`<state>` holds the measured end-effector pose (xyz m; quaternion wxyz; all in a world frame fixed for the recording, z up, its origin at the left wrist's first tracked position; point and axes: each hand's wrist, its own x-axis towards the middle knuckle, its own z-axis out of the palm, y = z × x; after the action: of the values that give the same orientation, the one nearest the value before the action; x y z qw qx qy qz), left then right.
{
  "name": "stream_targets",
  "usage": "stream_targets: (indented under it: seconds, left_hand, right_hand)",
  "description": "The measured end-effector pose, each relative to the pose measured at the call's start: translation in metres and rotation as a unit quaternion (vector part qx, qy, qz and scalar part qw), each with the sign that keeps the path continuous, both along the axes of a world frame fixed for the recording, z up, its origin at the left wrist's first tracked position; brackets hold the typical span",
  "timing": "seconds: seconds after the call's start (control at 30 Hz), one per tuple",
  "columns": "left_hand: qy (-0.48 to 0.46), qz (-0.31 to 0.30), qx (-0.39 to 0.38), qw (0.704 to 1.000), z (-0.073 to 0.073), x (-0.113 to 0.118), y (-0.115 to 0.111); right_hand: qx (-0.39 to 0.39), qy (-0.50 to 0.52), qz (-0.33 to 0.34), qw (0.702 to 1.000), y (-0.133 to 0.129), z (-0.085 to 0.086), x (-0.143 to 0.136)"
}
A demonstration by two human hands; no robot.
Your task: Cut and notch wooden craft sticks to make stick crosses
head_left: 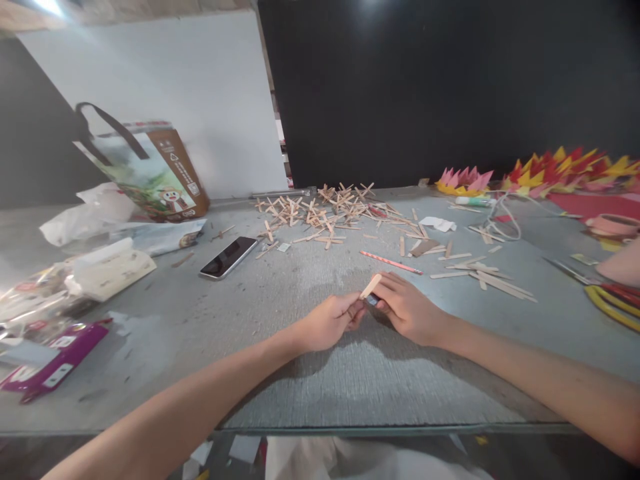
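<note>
Both hands meet over the front middle of the grey table. My left hand [336, 321] is closed, its thumb and fingers pinching the lower end of a short wooden stick [371, 286]. Close against it, my right hand [407, 308] is closed around a small dark-and-light object [373, 299], partly hidden by the fingers; its index finger lies by the stick's upper end. A pink striped pencil [390, 262] lies just beyond the hands. Farther back is a heap of crossed wooden sticks [310, 212]. Loose flat sticks [503, 283] lie to the right.
A phone [230, 257], a printed bag [167, 175] and a purple packet [57, 360] are at left. Scissors [613, 301], a white cord [510, 235] and folded paper shapes [565, 172] are at right. Part of another person's arm [623, 265] shows at the right edge.
</note>
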<state>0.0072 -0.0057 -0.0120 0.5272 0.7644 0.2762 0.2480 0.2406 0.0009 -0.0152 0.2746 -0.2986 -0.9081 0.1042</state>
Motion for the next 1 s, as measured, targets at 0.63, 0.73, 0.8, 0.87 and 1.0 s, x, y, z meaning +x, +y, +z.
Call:
stream_targets:
  seconds: [0.63, 0.73, 0.8, 0.87, 1.0]
  left_hand:
    - [0.059, 0.021, 0.077, 0.995, 0.0009, -0.0001, -0.0013]
    - [0.058, 0.027, 0.082, 0.995, -0.0009, -0.0003, -0.0015]
    - [0.062, 0.034, 0.091, 0.993, -0.0022, 0.0002, -0.0019]
    - [0.072, 0.035, 0.102, 0.992, -0.0025, 0.0010, -0.0025]
    - [0.095, 0.033, 0.107, 0.989, -0.0010, 0.0026, -0.0032]
  right_hand:
    - [0.009, -0.013, -0.010, 1.000, -0.0001, -0.0005, -0.0018]
    - [0.011, -0.014, -0.013, 1.000, 0.0000, -0.0008, -0.0013]
    - [0.018, -0.021, -0.020, 0.999, -0.0003, -0.0013, -0.0016]
    - [0.028, -0.026, -0.026, 0.999, -0.0007, -0.0017, -0.0022]
    - [0.043, -0.034, -0.031, 0.998, -0.0015, -0.0013, -0.0035]
